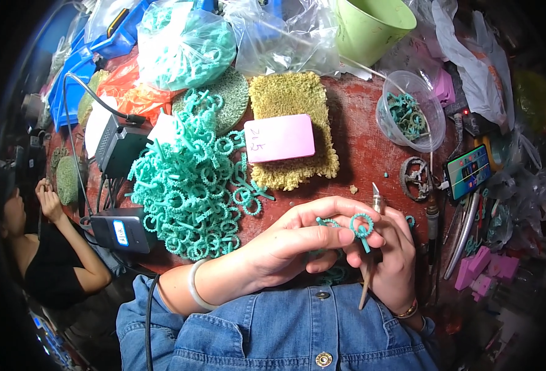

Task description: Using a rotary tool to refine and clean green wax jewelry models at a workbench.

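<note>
I see L hand (288, 238) pinching a teal toothed ring (363, 233) btwn thumb & fingers, in front of the torso; R hand (395, 260) is right beside it, curled round a slim bladed tool (366, 279), tip up. 2nd teal ring (327, 222) shows behind L thumb. Pile of rings (189, 195) on L. Pink block (285, 137) on yellow mat (290, 93) has dark handwritten marks; blk box (140, 238) has blue-edged label (120, 233) w/ writing; phone (468, 172) screen's lit, txt too sm. to read.
</note>
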`<state>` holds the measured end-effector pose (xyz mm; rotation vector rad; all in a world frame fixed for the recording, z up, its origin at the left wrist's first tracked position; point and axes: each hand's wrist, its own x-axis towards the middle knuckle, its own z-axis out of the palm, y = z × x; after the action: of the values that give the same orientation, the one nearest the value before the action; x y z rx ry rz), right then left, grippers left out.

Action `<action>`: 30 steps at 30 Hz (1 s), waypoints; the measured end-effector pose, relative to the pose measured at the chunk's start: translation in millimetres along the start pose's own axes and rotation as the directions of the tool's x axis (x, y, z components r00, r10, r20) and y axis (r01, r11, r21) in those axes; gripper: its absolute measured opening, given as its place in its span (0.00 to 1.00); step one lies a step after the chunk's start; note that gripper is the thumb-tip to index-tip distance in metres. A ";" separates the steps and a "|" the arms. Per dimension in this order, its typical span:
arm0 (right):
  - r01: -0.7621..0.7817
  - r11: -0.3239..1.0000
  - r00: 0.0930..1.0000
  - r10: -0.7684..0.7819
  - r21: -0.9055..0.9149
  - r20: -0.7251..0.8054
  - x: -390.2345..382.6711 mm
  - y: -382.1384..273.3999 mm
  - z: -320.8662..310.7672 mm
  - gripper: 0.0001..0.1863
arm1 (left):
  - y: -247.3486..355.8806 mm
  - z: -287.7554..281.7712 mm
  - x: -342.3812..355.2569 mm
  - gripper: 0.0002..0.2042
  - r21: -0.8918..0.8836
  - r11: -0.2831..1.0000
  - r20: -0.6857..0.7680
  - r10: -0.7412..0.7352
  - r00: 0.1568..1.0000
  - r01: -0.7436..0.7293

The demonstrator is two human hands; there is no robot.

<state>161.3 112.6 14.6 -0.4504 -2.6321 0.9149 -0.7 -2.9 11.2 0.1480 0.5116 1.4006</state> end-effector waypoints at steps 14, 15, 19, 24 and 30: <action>-0.037 0.913 0.966 0.136 0.406 -0.218 -2.9 0.0 -12.1 0.18 | -9.9 2.1 7.1 0.20 0.226 0.972 -0.096 0.083 0.992 -0.059; -0.050 0.875 0.976 0.144 0.482 -0.160 -4.3 0.0 -13.1 0.17 | -10.0 -1.1 7.6 0.20 0.334 0.938 -0.045 0.116 0.992 -0.094; -0.139 0.780 0.976 0.212 0.610 -0.049 -7.2 -2.3 -14.4 0.16 | -12.6 0.3 8.6 0.17 0.532 0.833 0.000 0.175 0.985 -0.148; -0.159 0.746 0.973 0.230 0.647 -0.026 -6.5 -5.2 -14.2 0.16 | -13.4 -3.1 10.0 0.16 0.651 0.726 0.042 0.258 0.965 -0.222; -0.145 0.758 0.976 0.214 0.635 -0.032 -6.0 -3.7 -13.5 0.16 | -13.0 -4.9 9.6 0.15 0.734 0.628 0.081 0.298 0.951 -0.259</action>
<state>171.3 114.8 25.9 -0.5511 -2.0260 1.7009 9.8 3.0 -0.7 0.8979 1.1302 1.4214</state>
